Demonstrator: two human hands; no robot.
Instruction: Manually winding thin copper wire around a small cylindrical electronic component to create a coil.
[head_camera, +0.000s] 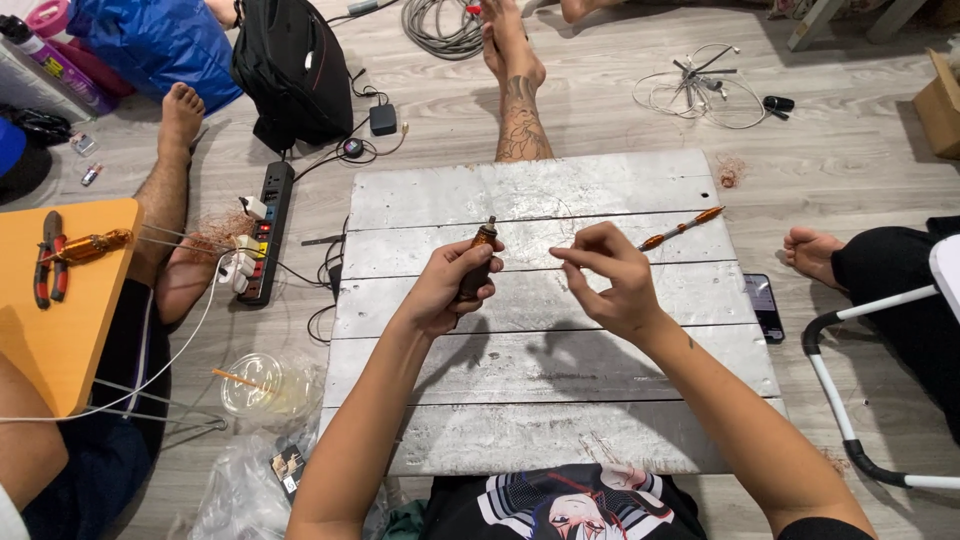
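My left hand (450, 282) is closed around a dark brown screwdriver handle (476, 268), held upright over a silvery plank board (560, 400). My right hand (612, 278) hovers just to its right, thumb and forefinger pinched together; a very thin wire seems to run from them, but I cannot tell for sure. An orange-handled tool (680, 228) lies on the board beyond my right hand.
A black phone (765, 305) lies off the board's right edge. A power strip (268, 230), a plastic cup (262, 385) and pliers (50, 258) on an orange board are at the left. Other people's legs and feet surround the board. Cable coils lie at the back.
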